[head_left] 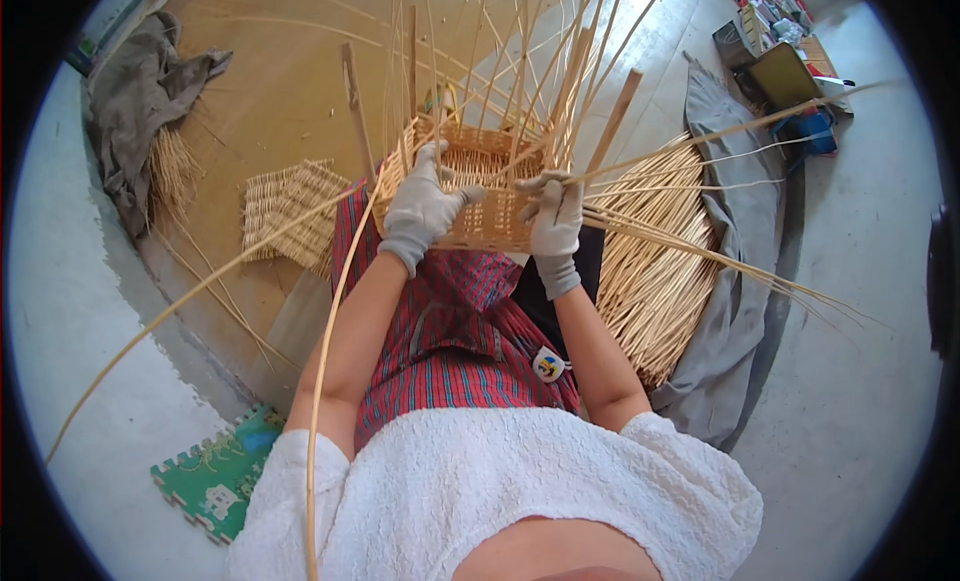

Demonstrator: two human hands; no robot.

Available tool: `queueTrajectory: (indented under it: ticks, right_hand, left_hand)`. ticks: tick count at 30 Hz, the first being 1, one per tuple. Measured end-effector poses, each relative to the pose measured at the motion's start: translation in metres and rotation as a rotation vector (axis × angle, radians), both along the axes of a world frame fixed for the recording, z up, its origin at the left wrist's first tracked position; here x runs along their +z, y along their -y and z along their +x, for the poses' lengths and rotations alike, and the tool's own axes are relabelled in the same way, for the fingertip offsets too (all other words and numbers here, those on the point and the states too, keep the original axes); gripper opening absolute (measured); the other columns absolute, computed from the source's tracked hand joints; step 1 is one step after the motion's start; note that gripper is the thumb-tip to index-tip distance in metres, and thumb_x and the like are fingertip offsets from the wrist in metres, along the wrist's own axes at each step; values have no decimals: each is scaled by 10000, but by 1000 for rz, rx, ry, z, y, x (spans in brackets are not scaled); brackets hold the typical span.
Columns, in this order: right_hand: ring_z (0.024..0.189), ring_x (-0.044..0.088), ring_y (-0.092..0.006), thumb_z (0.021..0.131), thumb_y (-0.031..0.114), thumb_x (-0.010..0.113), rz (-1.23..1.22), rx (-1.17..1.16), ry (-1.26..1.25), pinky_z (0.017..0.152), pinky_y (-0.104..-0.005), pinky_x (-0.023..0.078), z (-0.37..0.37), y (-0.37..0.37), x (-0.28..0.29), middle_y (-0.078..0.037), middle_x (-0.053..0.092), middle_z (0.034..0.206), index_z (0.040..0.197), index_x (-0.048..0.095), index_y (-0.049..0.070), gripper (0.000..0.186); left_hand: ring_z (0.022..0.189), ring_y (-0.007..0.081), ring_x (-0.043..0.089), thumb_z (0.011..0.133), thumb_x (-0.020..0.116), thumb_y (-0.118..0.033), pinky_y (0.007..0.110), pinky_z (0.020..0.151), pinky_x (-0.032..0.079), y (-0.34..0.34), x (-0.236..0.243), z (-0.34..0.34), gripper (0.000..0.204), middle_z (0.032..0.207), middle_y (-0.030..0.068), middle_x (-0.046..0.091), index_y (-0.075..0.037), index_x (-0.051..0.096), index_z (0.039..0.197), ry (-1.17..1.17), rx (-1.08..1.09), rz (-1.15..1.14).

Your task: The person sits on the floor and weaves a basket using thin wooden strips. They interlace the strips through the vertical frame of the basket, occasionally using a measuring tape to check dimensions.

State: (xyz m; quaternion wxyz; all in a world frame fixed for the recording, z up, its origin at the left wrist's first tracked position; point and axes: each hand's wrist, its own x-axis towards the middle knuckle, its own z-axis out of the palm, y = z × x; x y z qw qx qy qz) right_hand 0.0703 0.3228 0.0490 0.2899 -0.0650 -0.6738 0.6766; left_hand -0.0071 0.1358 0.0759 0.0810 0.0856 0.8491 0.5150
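Note:
A partly woven wicker basket (pixel 485 221) sits over my lap on red striped cloth (pixel 440 381), with long loose reeds and upright wooden stakes (pixel 355 96) rising around it. My left hand (pixel 425 206), in a pale grey glove, grips the basket's left side, its thumb reaching over the weave and one finger up beside a reed. My right hand (pixel 552 209), gloved too, is closed on reeds at the basket's right corner, where several long strands fan out rightward. A long reed (pixel 325 361) runs down past my left forearm.
A big bundle of cut reeds (pixel 655 281) lies right on grey cloth (pixel 725 371). Woven panels (pixel 285 206) rest on the floor at left, below dark cloth (pixel 140 81) and loose strands (pixel 175 176). A green foam mat (pixel 200 481) is lower left. Cluttered boxes (pixel 785 76) stand top right.

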Motion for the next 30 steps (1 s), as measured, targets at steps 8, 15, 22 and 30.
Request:
queueTrajectory:
  ticks: [8,15,22,30]
  right_hand:
    - [768,696,-179,1118,219,411,-162,31,86,464,-243,518,-3,-13,2,-132,706,942,1159,500,69,179]
    - [873,720,-172,1065,145,553,-189,-37,168,505,-231,531,23,-24,14,-110,712,1005,1152,553,58,123]
    - [624,640,-98,1009,217,673,-308,-347,204,574,-225,509,40,-54,30,-21,712,818,1020,706,71,150]
    - [676,680,-309,931,302,666,1340,37,272,630,-422,551,41,-43,26,-111,722,806,853,724,91,233]
  left_hand:
    - [750,127,626,804,876,-415,305,717,516,-15,1,-35,454,853,23,717,-77,731,1070,94,8,71]
    - [761,98,604,925,779,-205,272,730,508,-15,12,-7,337,950,35,705,-42,667,1197,-206,147,243]
    - [579,192,665,1037,603,-301,339,492,561,-73,28,16,374,1099,126,683,-63,542,1319,291,-288,192]
    - [466,116,508,1028,628,-312,307,457,465,-71,-24,-6,255,778,35,614,-86,594,1140,71,-387,-98]
